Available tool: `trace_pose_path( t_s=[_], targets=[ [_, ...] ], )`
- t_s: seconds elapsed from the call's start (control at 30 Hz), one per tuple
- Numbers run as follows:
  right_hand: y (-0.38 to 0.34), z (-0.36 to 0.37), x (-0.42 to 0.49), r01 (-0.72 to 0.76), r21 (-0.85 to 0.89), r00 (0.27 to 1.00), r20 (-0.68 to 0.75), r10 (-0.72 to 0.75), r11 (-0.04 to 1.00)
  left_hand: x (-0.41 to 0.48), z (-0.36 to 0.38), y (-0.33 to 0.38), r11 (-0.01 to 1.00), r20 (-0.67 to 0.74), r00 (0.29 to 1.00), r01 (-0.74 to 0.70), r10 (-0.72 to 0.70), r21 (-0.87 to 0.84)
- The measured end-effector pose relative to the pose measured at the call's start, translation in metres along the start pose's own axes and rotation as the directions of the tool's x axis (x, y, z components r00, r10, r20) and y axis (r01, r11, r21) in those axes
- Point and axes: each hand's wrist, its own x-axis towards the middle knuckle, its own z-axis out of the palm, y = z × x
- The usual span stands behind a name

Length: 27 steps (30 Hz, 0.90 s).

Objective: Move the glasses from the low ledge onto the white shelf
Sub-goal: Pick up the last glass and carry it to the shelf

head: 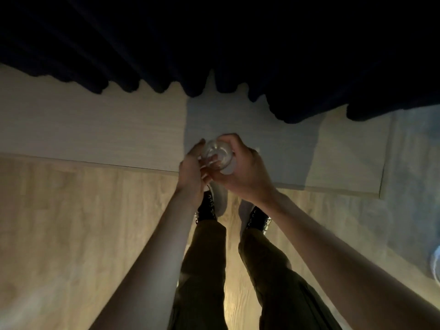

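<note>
A clear drinking glass (217,156) is held between both hands above the front edge of the low pale wooden ledge (95,134). My right hand (245,172) wraps around its right side and bottom. My left hand (191,172) touches its left side with the fingers curled on the rim. Whether one glass or a stacked pair is held is unclear in the dim light. The white shelf is not in view.
A dark blue curtain (214,44) hangs down to the back of the ledge. Below lies a light wood floor (59,234), with my legs and black shoes (207,208) close to the ledge. A pale round object (435,263) shows at the right edge.
</note>
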Motion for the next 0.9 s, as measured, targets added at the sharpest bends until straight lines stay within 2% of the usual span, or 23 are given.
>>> trace_pose_path(
  t_s=[0.27,0.4,0.5,0.67,0.9],
  targets=[
    [-0.139,0.001,0.009,0.145,0.020,0.959,0.244,-0.145,0.989,-0.113,-0.068,0.074,0.971,-0.091,0.983,-0.171,0.158,-0.165],
    [-0.221,0.007,0.000,0.284,-0.009,0.909,0.322,-0.266,0.959,-0.180,-0.110,0.103,0.932,-0.186,0.971,-0.204,0.153,-0.300],
    [-0.281,0.022,-0.018,0.408,0.007,0.841,0.385,-0.379,0.913,-0.235,-0.148,0.111,0.884,-0.240,0.954,-0.262,0.177,-0.388],
    [-0.371,0.067,-0.065,0.533,0.068,0.698,0.528,-0.484,0.843,-0.328,-0.222,0.114,0.808,-0.367,0.911,-0.355,0.187,-0.471],
    [-0.484,0.157,-0.171,0.682,0.164,0.483,0.630,-0.608,0.713,-0.453,-0.353,0.068,0.679,-0.524,0.838,-0.476,0.155,-0.560]
  ],
)
